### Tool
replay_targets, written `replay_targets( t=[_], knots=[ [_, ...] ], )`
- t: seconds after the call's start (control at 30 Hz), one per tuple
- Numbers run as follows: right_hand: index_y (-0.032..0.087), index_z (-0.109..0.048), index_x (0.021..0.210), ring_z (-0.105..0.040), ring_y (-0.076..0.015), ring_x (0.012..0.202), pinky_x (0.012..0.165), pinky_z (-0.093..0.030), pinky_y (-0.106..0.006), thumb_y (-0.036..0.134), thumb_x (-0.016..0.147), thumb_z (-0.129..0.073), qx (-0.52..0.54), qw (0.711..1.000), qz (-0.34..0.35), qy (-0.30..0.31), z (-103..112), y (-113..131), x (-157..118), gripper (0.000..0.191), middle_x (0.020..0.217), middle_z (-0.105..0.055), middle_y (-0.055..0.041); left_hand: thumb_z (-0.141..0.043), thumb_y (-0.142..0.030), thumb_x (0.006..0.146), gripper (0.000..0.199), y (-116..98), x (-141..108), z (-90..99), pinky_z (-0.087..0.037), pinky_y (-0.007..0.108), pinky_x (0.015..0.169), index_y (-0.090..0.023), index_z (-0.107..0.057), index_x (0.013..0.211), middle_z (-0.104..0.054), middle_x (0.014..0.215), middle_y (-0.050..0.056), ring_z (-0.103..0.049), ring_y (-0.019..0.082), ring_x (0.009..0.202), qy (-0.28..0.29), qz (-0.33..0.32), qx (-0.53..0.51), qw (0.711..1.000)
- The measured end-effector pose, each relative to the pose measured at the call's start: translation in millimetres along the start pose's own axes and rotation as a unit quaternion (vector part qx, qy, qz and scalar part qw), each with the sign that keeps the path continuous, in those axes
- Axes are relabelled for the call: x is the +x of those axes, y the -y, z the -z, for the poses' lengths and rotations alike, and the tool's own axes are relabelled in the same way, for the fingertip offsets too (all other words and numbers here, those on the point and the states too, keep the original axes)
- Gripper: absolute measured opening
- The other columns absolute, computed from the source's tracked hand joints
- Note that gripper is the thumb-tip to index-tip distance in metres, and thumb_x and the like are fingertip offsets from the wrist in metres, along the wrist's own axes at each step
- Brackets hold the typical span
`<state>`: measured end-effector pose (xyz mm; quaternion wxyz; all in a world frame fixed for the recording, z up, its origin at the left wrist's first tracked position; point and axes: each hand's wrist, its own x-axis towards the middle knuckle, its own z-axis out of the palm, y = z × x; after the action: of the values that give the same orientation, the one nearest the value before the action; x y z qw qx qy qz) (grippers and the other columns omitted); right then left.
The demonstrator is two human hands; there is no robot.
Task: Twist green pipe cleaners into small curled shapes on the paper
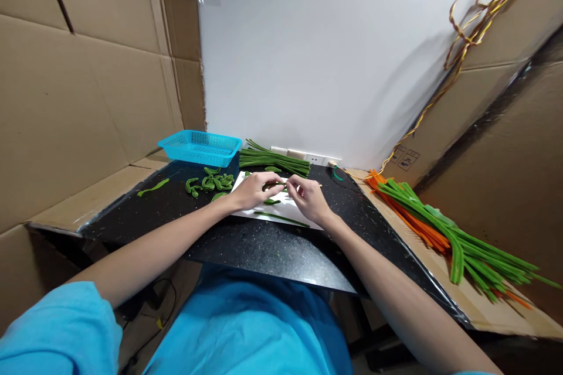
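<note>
Above a white sheet (246, 206) on the dark speckled table, my left hand (259, 189) and my right hand (305, 194) are close together. Both have their fingers closed on a dark green fuzzy stem (269, 185), which is mostly hidden by the fingers. A short green piece (271, 201) lies on the sheet just below the hands. Nearer the front edge of the sheet rests a long straight green stem (281, 219). Left of the sheet is a pile of curled green pieces (215, 181).
A blue basket (197, 149) stands at the back left, beside a bundle of dark green stems (272, 159). A light green strip (153, 187) lies at left. Light green stems (440, 225) and orange stems (413, 222) lie on cardboard at right. Twisted wires (461, 47) hang at upper right.
</note>
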<state>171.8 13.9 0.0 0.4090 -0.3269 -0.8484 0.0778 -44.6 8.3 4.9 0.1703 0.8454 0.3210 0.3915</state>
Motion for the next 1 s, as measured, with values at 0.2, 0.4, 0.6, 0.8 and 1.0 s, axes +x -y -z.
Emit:
replay_targets(
  t=[0.2, 0.4, 0.6, 0.8, 1.0],
  knots=[
    [0.02, -0.057, 0.077, -0.052, -0.0145, 0.059, 0.059, -0.04, -0.026, 0.038, 0.102, -0.048, 0.053, 0.997, -0.046, -0.016, -0.5, 2.2, 1.1, 0.032, 0.066, -0.059, -0.0003, -0.063, -0.036, 0.097, 0.029, 2.8, -2.3, -1.0, -0.044, 0.024, 0.069, -0.019, -0.074, 0.118, -0.071, 0.095, 0.005, -0.063, 0.014, 0.076, -0.06, -0.079, 0.121, 0.988],
    [0.021, -0.056, 0.075, -0.054, -0.0148, 0.06, 0.059, -0.043, -0.026, 0.038, 0.102, -0.048, 0.097, 0.994, -0.052, -0.017, -3.0, 0.9, 0.6, 0.032, 0.067, -0.058, -0.0002, -0.058, -0.034, 0.103, 0.027, 4.1, -1.3, 0.2, -0.04, 0.023, 0.062, -0.02, -0.077, 0.114, -0.07, 0.091, 0.003, -0.058, 0.01, 0.065, -0.078, -0.093, 0.148, 0.982],
    [0.021, -0.057, 0.076, -0.055, -0.0151, 0.061, 0.059, -0.043, -0.026, 0.037, 0.102, -0.048, 0.089, 0.994, -0.052, -0.018, -2.7, 2.0, 0.7, 0.032, 0.066, -0.06, -0.0004, -0.055, -0.033, 0.105, 0.028, 8.5, -0.9, -0.6, -0.039, 0.024, 0.062, -0.02, -0.076, 0.117, -0.071, 0.095, 0.004, -0.057, 0.011, 0.066, -0.08, -0.104, 0.141, 0.981],
    [0.021, -0.056, 0.075, -0.054, -0.0153, 0.059, 0.059, -0.043, -0.027, 0.04, 0.101, -0.05, 0.106, 0.992, -0.06, -0.036, -1.1, 5.0, 1.9, 0.032, 0.066, -0.059, -0.0007, -0.058, -0.04, 0.103, 0.03, 5.2, 0.4, 0.1, -0.043, 0.025, 0.065, -0.019, -0.075, 0.117, -0.07, 0.092, 0.004, -0.059, 0.012, 0.067, -0.091, -0.078, 0.102, 0.988],
    [0.022, -0.055, 0.074, -0.053, -0.015, 0.06, 0.06, -0.044, -0.027, 0.042, 0.101, -0.051, 0.123, 0.989, -0.071, -0.048, -1.6, 4.2, 2.1, 0.034, 0.067, -0.059, -0.0009, -0.057, -0.042, 0.103, 0.031, 3.3, 1.4, -1.9, -0.045, 0.026, 0.066, -0.019, -0.074, 0.116, -0.069, 0.093, 0.004, -0.057, 0.012, 0.067, -0.117, -0.072, 0.072, 0.988]
  ],
)
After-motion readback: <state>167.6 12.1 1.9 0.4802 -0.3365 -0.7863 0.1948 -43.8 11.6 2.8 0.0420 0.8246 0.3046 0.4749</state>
